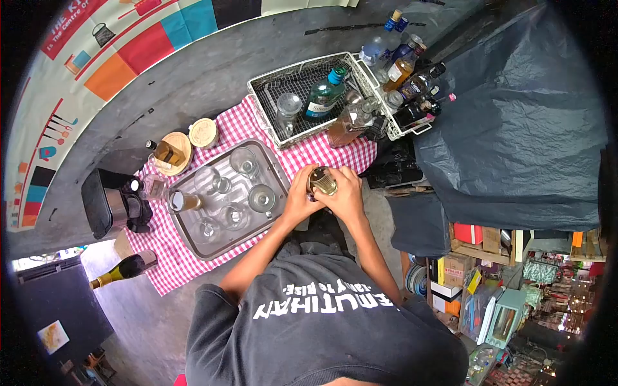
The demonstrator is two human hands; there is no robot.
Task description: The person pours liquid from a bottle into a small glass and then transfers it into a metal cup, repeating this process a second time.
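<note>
My left hand (300,196) and my right hand (348,195) are both wrapped round a small glass (324,182) with yellowish liquid, seen from above. Fingers cover its sides, so its full shape is hidden. Just left of my left hand lies a grey metal tray (273,161) with several glasses. The closest of these is a clear stemmed glass (262,198). Another stemmed glass (243,161) stands behind it, and a glass with an amber tint (185,201) is at the tray's left end.
A red-checked cloth (168,273) lies beneath the tray. Behind it, a white wire basket (299,69) holds a green-blue bottle (325,96) and an upturned-looking glass (288,106). More bottles (400,69) crowd the basket's right. A dark bottle (132,267) stands at the left edge.
</note>
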